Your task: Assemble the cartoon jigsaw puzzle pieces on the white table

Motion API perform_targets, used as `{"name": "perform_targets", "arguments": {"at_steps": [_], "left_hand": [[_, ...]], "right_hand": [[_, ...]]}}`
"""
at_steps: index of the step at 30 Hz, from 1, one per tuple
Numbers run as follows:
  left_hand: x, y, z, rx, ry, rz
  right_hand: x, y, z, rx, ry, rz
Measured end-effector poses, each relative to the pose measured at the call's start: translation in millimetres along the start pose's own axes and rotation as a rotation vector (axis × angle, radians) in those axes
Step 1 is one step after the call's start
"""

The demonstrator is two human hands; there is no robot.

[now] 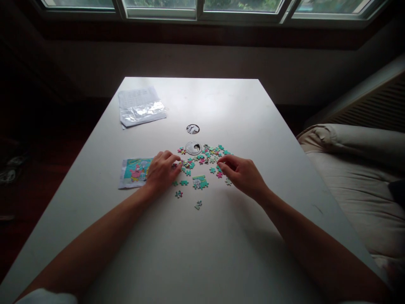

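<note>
Small jigsaw pieces (201,158), mostly green with some pink and yellow, lie in a loose pile between my hands. My left hand (161,169) rests at the pile's left side, over the edge of a picture sheet (131,172) with cartoon figures; its thumb and forefinger close around a small coloured jigsaw piece (174,166). At the pile's right side my right hand (243,172) is pinched, its fingertips just above green and pink pieces; what is between them is hidden. A joined block of pieces (200,182) sits nearer me, between the hands.
Loose pieces (198,205) lie in front of the joined block. Behind the pile are a round grommet cover (193,147) and a round hole (193,128) in the white table (202,253). Papers with a clear plastic bag (142,107) lie far left. A cushioned seat (357,181) stands right.
</note>
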State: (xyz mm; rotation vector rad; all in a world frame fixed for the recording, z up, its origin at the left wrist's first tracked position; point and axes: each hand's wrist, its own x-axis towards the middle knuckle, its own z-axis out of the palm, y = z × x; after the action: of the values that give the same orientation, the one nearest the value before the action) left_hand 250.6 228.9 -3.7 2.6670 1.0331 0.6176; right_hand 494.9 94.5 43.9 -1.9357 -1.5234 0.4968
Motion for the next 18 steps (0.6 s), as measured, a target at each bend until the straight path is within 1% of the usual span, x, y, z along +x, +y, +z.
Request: {"name": "perform_targets", "arguments": {"at_steps": [4, 6, 8, 10, 13, 18], "left_hand": [[3, 3, 2.9, 0.021, -0.005, 0.000], [4, 7, 4.1, 0.044, -0.013, 0.002], [4, 11, 4.7, 0.063, -0.020, 0.003], [4, 13, 4.9, 0.080, -0.023, 0.003], [4, 14, 4.7, 0.092, -0.022, 0.003], [3, 12, 4.0, 0.060, -0.026, 0.018]], "right_hand": [[-9, 22, -3, 0.011, -0.009, -0.052], [-16, 34, -1, 0.050, 0.020, -0.071], [-21, 41, 4, 0.104, 0.086, -0.075], [-24, 42, 10, 0.137, 0.090, -0.113], [-25, 35, 16, 0.164, 0.037, -0.191], [-27, 27, 21, 0.173, 0.058, -0.214]]}}
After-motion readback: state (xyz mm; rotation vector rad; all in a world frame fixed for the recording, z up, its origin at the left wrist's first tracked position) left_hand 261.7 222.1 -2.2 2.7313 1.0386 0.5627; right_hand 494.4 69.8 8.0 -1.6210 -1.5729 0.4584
